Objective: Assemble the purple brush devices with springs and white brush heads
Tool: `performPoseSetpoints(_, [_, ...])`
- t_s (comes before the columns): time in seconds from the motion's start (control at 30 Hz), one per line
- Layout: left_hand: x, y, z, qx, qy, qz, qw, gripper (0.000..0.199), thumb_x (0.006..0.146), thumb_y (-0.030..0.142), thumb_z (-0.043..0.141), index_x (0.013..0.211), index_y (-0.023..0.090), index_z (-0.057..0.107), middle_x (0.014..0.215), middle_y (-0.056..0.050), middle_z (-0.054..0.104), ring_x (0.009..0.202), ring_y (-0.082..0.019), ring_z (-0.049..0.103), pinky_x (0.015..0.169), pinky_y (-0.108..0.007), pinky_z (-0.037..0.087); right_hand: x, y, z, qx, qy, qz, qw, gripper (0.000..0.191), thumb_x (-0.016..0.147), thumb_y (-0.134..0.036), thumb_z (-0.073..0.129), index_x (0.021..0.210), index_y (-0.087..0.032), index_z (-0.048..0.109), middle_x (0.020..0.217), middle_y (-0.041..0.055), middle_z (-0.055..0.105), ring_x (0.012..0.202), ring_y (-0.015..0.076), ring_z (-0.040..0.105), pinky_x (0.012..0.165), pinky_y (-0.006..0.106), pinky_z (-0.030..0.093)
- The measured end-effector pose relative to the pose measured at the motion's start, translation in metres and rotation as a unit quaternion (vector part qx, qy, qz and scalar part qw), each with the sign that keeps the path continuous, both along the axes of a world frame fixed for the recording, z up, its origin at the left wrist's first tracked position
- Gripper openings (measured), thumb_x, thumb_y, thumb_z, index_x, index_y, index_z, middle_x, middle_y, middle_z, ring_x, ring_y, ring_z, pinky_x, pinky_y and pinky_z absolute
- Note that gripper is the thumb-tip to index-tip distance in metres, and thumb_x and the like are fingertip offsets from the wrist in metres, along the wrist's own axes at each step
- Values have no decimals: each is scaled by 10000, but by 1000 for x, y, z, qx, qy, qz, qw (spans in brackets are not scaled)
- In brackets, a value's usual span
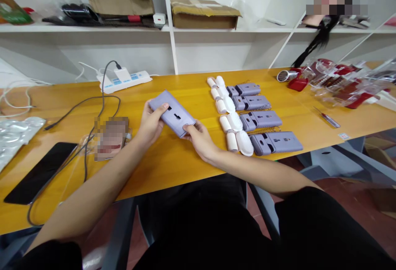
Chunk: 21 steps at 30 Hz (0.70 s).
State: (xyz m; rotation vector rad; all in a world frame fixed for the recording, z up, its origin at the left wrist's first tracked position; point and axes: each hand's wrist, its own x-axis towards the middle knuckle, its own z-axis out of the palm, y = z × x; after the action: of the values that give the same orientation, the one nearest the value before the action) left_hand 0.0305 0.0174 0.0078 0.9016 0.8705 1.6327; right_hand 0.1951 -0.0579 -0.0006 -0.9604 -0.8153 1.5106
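Observation:
Both my hands hold a flat lavender case (173,115) with dark cutouts, tilted above the yellow table. My left hand (152,122) grips its upper left end, thumb lying on the top face. At the lower right end, my right hand (199,138) pinches the edge between thumb and fingers. To the right, several similar lavender cases (265,119) lie in a column, each beside a smaller lavender piece (260,144). Left of these stand white oval pieces (244,143) and small white rolls (232,141). The undersides of my fingers are hidden by the case.
A black phone (41,173), grey cable (103,96) and white power strip (125,82) are on the left. A screwdriver (329,119) lies at right, near bagged red items (340,80). Shelves behind hold a cardboard box (204,16). Another person is partly visible at upper right.

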Motion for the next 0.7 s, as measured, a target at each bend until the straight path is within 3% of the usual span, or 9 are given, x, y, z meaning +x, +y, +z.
performPoseSetpoints(0.13, [1,-2,0,4,4,27,1000,641,639,413,1082,1007,272,577,972,16,700,918,-183,708,819,-291,604,1,3,-5,21,2,1,1000,293,830,-327,859,1075,-279,707,1069,11,775,1023,216,735,929,380,686])
performPoseSetpoints(0.37, [1,0,6,23,9,67,997,655,629,414,1102,1012,259,594,931,31,694,861,-154,701,784,-257,585,-2,5,-7,53,-33,-16,998,264,849,-382,811,1068,-303,687,1075,6,743,1030,224,708,917,370,656])
performPoseSetpoints(0.53, [-29,26,13,24,-38,151,987,605,678,415,1079,996,264,586,967,38,723,879,-146,720,795,-254,619,-7,2,-18,53,-68,-49,995,252,878,-434,776,1078,-312,682,1014,-3,716,965,224,682,875,364,615])
performPoseSetpoints(0.7, [-56,44,16,-1,-62,127,990,510,722,311,1058,974,233,622,923,35,715,838,-119,708,797,-234,636,-4,8,-17,53,-43,-31,997,269,829,-447,796,1020,-302,673,975,-9,731,914,212,697,756,323,614])
